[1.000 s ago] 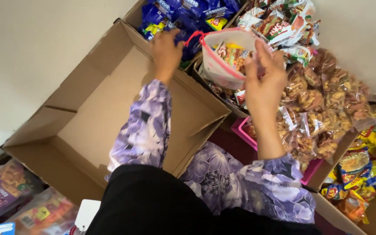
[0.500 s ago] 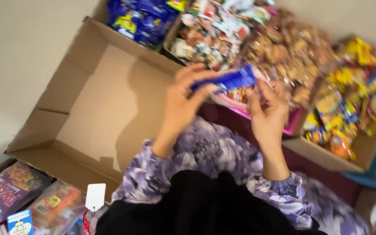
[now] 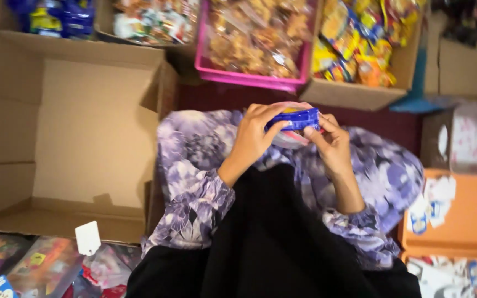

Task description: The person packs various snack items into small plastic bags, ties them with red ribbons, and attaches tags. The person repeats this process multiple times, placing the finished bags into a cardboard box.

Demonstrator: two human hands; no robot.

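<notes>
**Blue packet held in both hands over the lap**

Obscured: the frame is soft with motion blur. A pale pouch with a pink edge [image 3: 289,137] sits behind the blue snack packet [image 3: 293,118] and is mostly covered by it and by the fingers; its contents cannot be made out. The boxes along the top edge are cut off by the frame, as are the packets at the lower left.

Count: one blue snack packet in hand; two hands; one empty cardboard box [image 3: 78,132] lying open at the left; one pink tray [image 3: 249,77] of clear-bagged brown snacks; one carton of yellow and orange packets [image 3: 354,91] beside it, to the right; one white tag [image 3: 88,238] at the empty box's near edge.

Orientation: the packet's long axis runs roughly left to right, tilted slightly up at its right end.

Grip: the left hand [image 3: 252,138] is closed on the packet's left end, thumb over the top. The right hand [image 3: 329,143] pinches the right end with its fingertips. The packet is above the floral-clad lap, just short of the pink tray.
</notes>
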